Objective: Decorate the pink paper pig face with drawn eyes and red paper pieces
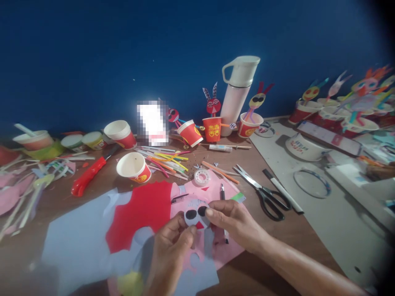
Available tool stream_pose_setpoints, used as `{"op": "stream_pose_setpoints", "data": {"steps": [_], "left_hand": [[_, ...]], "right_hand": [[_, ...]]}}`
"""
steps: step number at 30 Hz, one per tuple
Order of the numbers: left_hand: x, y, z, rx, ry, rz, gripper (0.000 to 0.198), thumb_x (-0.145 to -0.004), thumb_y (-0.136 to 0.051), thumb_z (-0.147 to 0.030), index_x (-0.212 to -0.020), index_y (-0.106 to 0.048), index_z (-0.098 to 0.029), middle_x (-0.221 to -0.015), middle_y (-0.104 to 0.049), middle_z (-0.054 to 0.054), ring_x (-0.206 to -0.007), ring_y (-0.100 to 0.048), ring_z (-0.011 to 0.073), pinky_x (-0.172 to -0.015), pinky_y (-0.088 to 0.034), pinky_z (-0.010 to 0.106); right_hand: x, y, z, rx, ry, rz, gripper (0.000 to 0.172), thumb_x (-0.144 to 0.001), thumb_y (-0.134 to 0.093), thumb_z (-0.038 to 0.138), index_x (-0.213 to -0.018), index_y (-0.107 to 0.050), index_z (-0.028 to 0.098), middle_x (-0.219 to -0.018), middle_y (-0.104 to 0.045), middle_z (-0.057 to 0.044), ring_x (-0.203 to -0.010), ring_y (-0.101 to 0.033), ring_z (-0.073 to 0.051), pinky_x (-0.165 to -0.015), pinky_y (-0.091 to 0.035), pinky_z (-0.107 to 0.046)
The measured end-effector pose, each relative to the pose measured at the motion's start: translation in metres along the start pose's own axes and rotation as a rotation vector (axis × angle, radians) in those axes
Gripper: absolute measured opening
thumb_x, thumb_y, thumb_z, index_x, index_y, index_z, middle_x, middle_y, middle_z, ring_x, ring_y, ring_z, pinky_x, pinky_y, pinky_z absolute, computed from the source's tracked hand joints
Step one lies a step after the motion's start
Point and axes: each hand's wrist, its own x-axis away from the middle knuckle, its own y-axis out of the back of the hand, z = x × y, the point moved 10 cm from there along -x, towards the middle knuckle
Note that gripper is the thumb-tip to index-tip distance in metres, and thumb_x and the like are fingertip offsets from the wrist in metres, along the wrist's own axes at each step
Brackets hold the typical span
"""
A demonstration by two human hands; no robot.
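A flat, rounded paper face point(196, 218) is pinched between the left hand point(173, 242) and right hand point(236, 224), the right thumb partly hiding one black oval eye point(202, 211). Left of them lies scallop-edged red paper point(142, 211); farther left, blurred pink scraps point(9, 193) are cut off.

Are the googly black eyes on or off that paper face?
On: two black ovals show on the paper face, above a red triangle. The right hand is at one oval; I can't tell if they're glued.
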Motion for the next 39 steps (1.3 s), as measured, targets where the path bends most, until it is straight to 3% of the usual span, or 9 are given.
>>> {"op": "stream_pose_setpoints", "data": {"steps": [3,12,18,23,27,35,39], "left_hand": [[-0.001,0.004,-0.002,-0.024,-0.017,-0.012,0.016,-0.071,-0.068,-0.031,-0.067,-0.064,-0.016,-0.058,-0.055,-0.002,-0.055,-0.044,0.009,-0.053,-0.036,0.019],[0.002,-0.001,0.0,0.038,0.015,-0.03,0.017,-0.069,-0.069,-0.032,-0.068,-0.063,-0.015,-0.059,-0.059,-0.001,-0.056,-0.047,0.0107,-0.054,-0.037,0.02],[-0.004,0.009,-0.001,0.006,-0.041,-0.038,0.024,-0.077,-0.061,-0.037,-0.065,-0.061,-0.017,-0.061,-0.054,-0.001,-0.056,-0.045,0.0116,-0.053,-0.035,0.023],[-0.008,0.006,0.003,-0.013,-0.035,0.002,0.023,-0.072,-0.064,-0.038,-0.065,-0.058,-0.017,-0.054,-0.046,-0.004,-0.053,-0.043,0.011,-0.05,-0.033,0.021],[-0.007,0.005,0.005,-0.019,-0.027,-0.002,0.021,-0.07,-0.065,-0.035,-0.066,-0.059,-0.015,-0.056,-0.052,-0.002,-0.052,-0.042,0.0093,-0.051,-0.032,0.02],[-0.007,0.01,0.001,-0.034,-0.046,-0.013,0.018,-0.073,-0.063,-0.03,-0.064,-0.058,-0.016,-0.056,-0.053,-0.002,-0.054,-0.043,0.0101,-0.055,-0.034,0.022],[-0.009,0.012,0.001,-0.042,-0.053,-0.022,0.018,-0.074,-0.062,-0.03,-0.064,-0.058,-0.016,-0.054,-0.051,-0.003,-0.052,-0.042,0.0093,-0.053,-0.033,0.021]], "right_hand": [[0.001,0.002,-0.004,-0.006,-0.005,0.006,0.047,-0.082,-0.051,0.059,-0.068,-0.057,0.014,-0.057,-0.047,0.003,-0.043,-0.039,-0.006,-0.042,-0.036,-0.018],[0.003,0.0,-0.001,0.045,-0.024,-0.042,0.025,-0.075,-0.065,0.037,-0.065,-0.056,0.016,-0.056,-0.041,0.006,-0.051,-0.037,-0.007,-0.046,-0.038,-0.018],[-0.002,0.005,-0.004,0.033,-0.012,-0.05,0.027,-0.075,-0.064,0.04,-0.065,-0.056,0.016,-0.052,-0.041,0.007,-0.042,-0.035,-0.005,-0.04,-0.033,-0.018],[-0.002,0.002,-0.007,0.036,-0.015,-0.042,0.027,-0.075,-0.064,0.04,-0.066,-0.055,0.016,-0.052,-0.041,0.007,-0.042,-0.037,-0.006,-0.041,-0.036,-0.019],[-0.001,-0.001,-0.009,0.046,-0.021,-0.04,0.027,-0.075,-0.065,0.039,-0.065,-0.054,0.016,-0.053,-0.042,0.007,-0.044,-0.039,-0.006,-0.042,-0.036,-0.018],[-0.001,0.005,-0.007,0.066,0.019,-0.015,0.047,-0.085,-0.049,0.055,-0.061,-0.056,0.015,-0.056,-0.051,0.002,-0.045,-0.044,-0.007,-0.043,-0.035,-0.018],[-0.002,0.008,-0.009,0.053,0.016,-0.032,0.045,-0.084,-0.052,0.055,-0.064,-0.056,0.014,-0.057,-0.052,0.002,-0.047,-0.044,-0.006,-0.044,-0.035,-0.017]]}}
